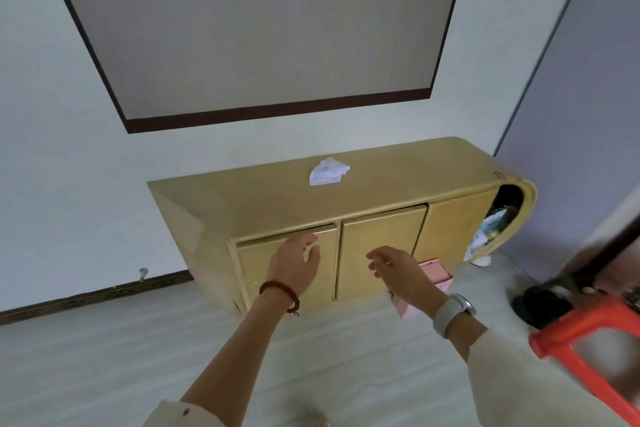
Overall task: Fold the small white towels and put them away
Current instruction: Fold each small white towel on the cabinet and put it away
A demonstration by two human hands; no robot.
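A low yellow-tan cabinet (pixel 277 199) stands against a pale wall at mid-frame, with a large dark-framed grey panel (pixel 256 24) on the wall above it. A small white towel (pixel 328 172) lies folded on the cabinet's top, toward the upper centre. In the lower centre, the left hand (pixel 294 267), a red bead bracelet (pixel 280 291) on its wrist, reaches with relaxed fingers to the upper edge of the left drawer front (pixel 287 270). The right hand (pixel 394 270), wearing a pale wristwatch (pixel 452 314), hovers loosely curled before the middle drawer front (pixel 381 239), holding nothing. A pink box (pixel 434 272) sits on the floor behind it, and an orange stool (pixel 585 333) fills the lower right corner.
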